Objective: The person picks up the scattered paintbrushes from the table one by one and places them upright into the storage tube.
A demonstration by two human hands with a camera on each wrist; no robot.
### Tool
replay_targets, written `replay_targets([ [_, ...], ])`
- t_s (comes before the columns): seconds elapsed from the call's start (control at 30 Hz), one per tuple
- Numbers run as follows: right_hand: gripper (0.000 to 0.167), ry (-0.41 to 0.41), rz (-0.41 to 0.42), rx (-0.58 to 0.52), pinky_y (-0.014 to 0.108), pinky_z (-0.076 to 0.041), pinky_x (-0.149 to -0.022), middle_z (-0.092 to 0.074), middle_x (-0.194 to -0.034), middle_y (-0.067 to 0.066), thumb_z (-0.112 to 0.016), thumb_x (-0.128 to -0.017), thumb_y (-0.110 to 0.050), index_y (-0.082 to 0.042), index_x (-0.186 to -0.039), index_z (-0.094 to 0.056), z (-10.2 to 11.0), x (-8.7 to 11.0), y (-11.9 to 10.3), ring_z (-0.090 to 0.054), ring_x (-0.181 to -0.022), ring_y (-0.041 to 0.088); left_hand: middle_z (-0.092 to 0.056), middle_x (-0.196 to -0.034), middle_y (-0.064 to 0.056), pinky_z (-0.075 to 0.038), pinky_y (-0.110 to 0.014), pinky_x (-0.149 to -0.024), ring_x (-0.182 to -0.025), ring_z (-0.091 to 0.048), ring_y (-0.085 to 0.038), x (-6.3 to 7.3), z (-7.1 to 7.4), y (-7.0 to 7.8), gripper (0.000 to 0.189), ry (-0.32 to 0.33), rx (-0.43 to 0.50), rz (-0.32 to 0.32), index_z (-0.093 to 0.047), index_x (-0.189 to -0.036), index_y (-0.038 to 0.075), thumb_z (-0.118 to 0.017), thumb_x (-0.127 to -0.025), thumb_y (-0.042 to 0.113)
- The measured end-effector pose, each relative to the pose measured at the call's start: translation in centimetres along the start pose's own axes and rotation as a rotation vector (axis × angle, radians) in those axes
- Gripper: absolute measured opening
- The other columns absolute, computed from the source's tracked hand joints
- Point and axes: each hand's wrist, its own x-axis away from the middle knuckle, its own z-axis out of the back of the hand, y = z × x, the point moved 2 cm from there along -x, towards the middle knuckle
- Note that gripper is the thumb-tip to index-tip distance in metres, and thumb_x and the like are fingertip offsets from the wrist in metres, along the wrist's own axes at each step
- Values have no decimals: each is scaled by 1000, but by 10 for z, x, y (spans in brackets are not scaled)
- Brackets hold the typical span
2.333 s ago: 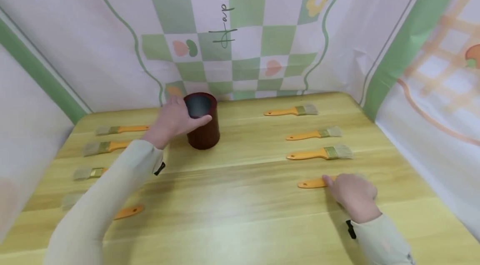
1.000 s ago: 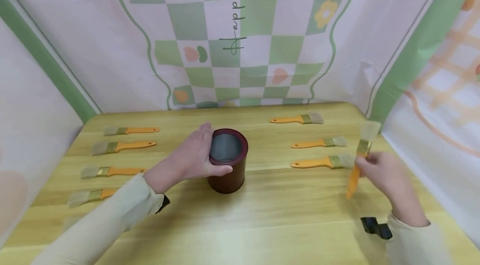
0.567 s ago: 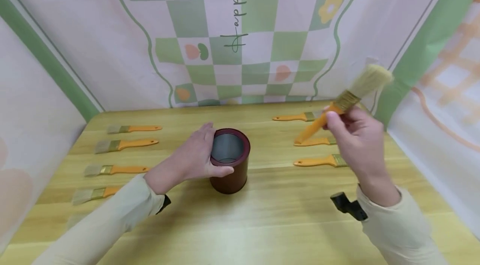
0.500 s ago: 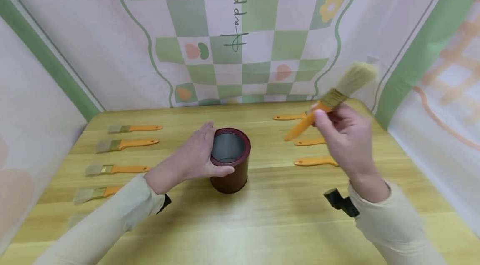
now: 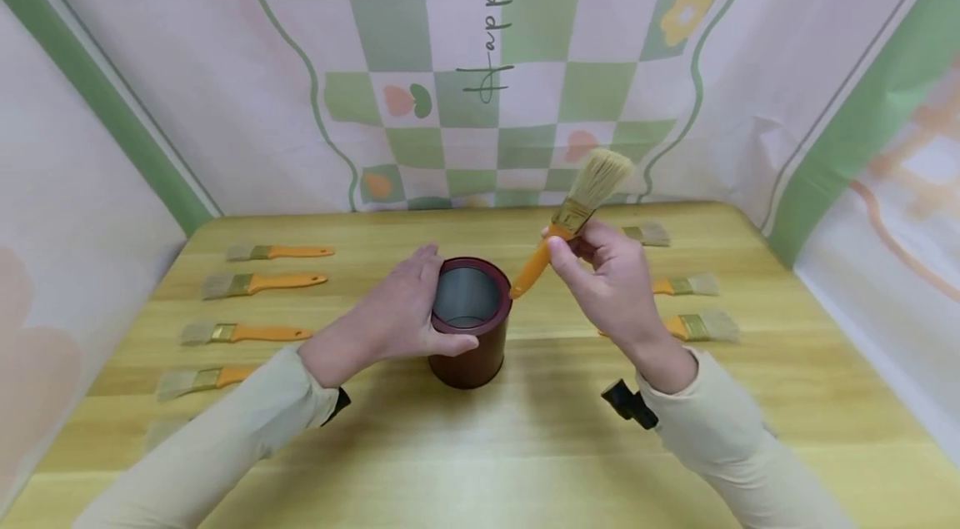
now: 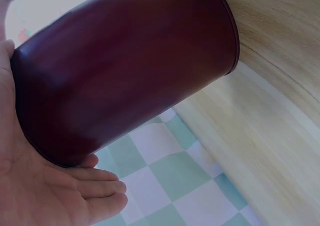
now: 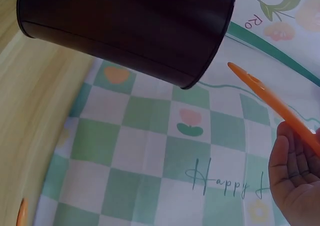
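Note:
A dark red, round pen holder stands upright on the table, its grey inside visible from above. My left hand holds it at the rim from the left, thumb along the near side and fingers on the far side; the left wrist view shows the palm against the rim. My right hand pinches a paintbrush by its orange handle near the metal band. Pale bristles point up and away, and the handle end slants down to the holder's right rim. In the right wrist view the handle is apart from the holder.
Several paintbrushes, such as this one, lie in a column on the left of the wooden table. On the right lie 3 more brushes, one of them here, partly behind my right arm. A checked cloth hangs behind the table.
My left hand drew the holder nearer and to the right, then stayed. My right hand picked up the nearest right-side brush, raised it and carried it left to the holder.

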Motion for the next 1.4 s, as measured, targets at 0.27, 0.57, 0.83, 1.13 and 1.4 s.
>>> replay_targets([
  [0.27,13,-66,24,34,12,-51,-71,-69,-92,20,-63,-88,2,8,-98,-68,-20,-1,5,-65,-79,2,-37,-146,-33,-36,-50,-112,-140,-33,-43,-1,-3,2,100,15,-1,-13,-41,-133,-7,-69,-72,66],
  [0.57,10,-158,9,134,24,-55,-68,-71,-88,13,-63,-89,-3,3,-96,-69,-32,6,14,-67,-76,19,-42,-140,-35,-40,-50,-108,-136,-39,-46,-3,-8,-1,93,67,6,-48,-44,-128,-6,-72,-72,62],
  [0.83,8,-169,-3,156,23,-54,-67,-69,-85,12,-65,-88,-5,1,-91,-70,-34,11,21,-66,-75,18,-44,-140,-33,-38,-50,-110,-139,-35,-45,-3,-7,0,94,54,17,-40,-43,-130,-7,-71,-72,62],
  [1.13,19,-314,-145,302,44,-54,-78,-61,-103,17,-66,-89,-12,4,-100,-69,-44,20,33,-60,-90,29,-47,-136,-32,-39,-50,-109,-138,-36,-44,-1,-6,1,94,45,4,-40,-43,-130,-7,-70,-73,63],
  [1.4,42,-311,-344,315,47,-51,-85,-53,-117,21,-66,-90,-21,2,-125,-59,-36,27,34,-58,-99,33,-52,-130,-30,-36,-50,-111,-138,-36,-44,0,-5,1,93,56,2,-52,-44,-129,-8,-72,-72,61],
])
